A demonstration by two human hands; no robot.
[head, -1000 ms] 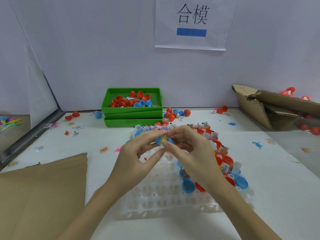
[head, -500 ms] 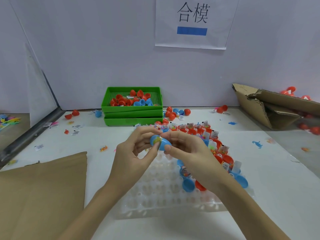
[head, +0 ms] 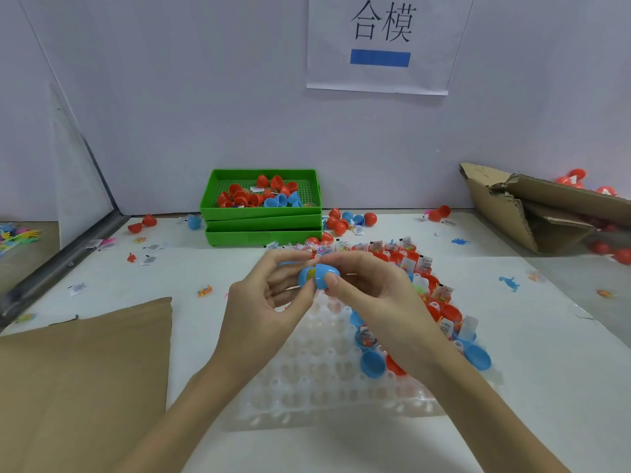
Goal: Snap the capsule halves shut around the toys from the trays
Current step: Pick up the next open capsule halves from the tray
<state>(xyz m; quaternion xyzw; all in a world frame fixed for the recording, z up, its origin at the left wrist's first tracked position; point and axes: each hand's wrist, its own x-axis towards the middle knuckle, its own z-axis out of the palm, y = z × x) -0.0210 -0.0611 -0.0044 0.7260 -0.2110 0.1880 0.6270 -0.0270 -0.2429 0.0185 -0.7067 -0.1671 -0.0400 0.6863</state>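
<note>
Above the clear blister tray (head: 327, 387), both hands hold one blue capsule (head: 319, 275) between them. A second ago the two halves sat apart at the fingertips with the toy showing; half a second ago they were meeting; now they are almost together, with only a thin seam and a sliver of yellow toy showing on the left side. The left hand (head: 269, 302) pinches its half between thumb and curled fingers, and the right hand (head: 372, 291) presses the other half with its thumb on the front, fingers wrapped behind. Judging by the seam, the snap looks nearly done but not fully seated. Open blue and red halves (head: 444, 312) loaded with bagged toys wait along the tray's right edge, so plenty remain
</note>
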